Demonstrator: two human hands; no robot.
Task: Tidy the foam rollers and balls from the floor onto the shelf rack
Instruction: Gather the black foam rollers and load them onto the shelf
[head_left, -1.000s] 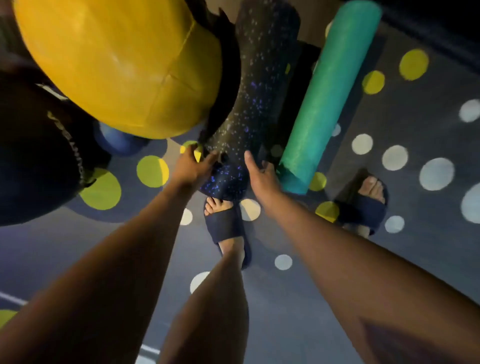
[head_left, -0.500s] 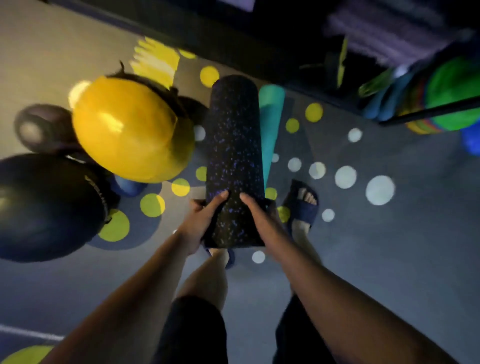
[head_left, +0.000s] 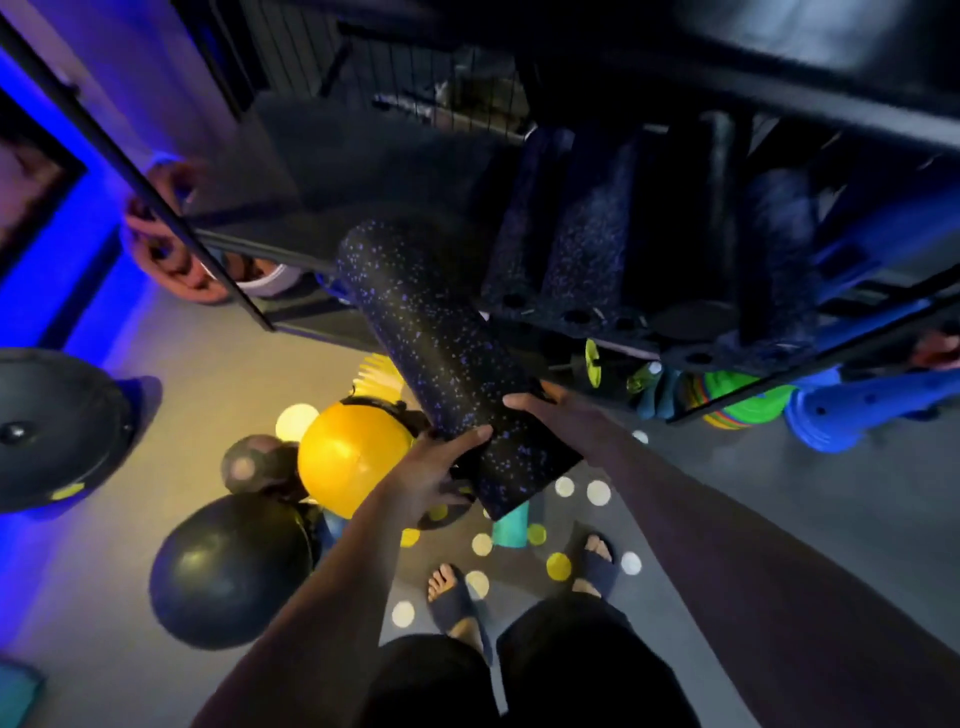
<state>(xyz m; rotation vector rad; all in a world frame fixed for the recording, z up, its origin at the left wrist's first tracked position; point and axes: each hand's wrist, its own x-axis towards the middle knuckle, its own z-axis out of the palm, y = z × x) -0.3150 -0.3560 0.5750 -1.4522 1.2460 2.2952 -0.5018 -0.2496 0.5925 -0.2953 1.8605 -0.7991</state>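
Roller (head_left: 441, 353) clasped at its near end by left grip (head_left: 431, 478) and right grip (head_left: 550, 413); rack (head_left: 691, 357) just beyond.

Stored rollers (head_left: 582, 249) crowd the shelf's (head_left: 332, 156) right side; bare room lies left, beyond the front rail (head_left: 260, 248).

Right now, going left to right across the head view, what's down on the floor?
Black dome → black ball → yellow ball → teal roller. The speckled roller, gripped by the left hand and right hand, overlaps these, so I skip it.
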